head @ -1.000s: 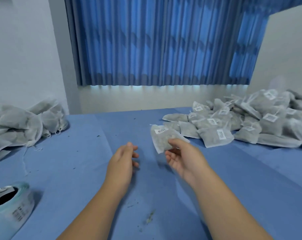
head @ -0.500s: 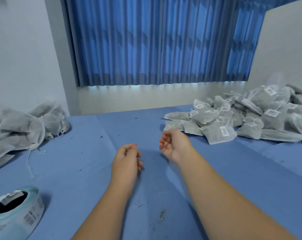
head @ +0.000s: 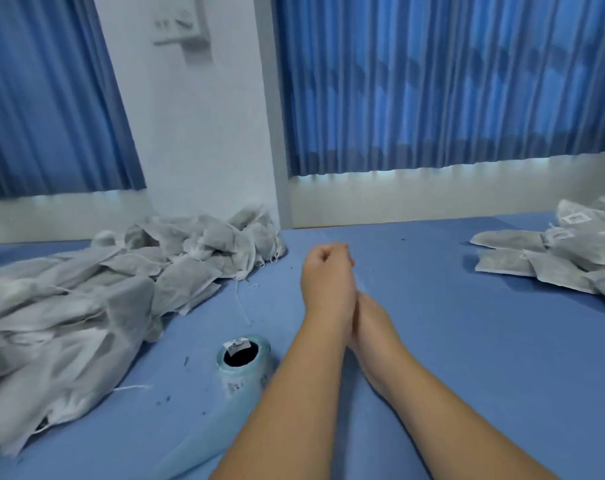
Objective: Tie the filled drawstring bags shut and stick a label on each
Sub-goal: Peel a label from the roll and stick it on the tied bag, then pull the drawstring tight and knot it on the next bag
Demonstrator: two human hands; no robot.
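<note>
A big heap of grey filled drawstring bags (head: 121, 289) without labels lies at the left, strings trailing onto the cloth. Labelled bags (head: 553, 258) are stacked at the right edge. A roll of labels (head: 242, 358) stands in front of the heap, its pale backing strip (head: 197, 441) running toward me. My left hand (head: 325, 271) hovers over the table middle with fingers curled and nothing visible in it. My right hand (head: 370, 320) presses against the left wrist from the right; its fingers are mostly hidden behind the left hand.
A blue cloth covers the table (head: 467, 358), dotted with small dark crumbs. Blue curtains (head: 432, 81) and a white wall pillar (head: 197, 133) stand behind the far edge.
The view has swung left, bringing the unlabelled heap and label roll toward the centre. The labelled bag left my right hand onto the right pile. Both hands have come together.
</note>
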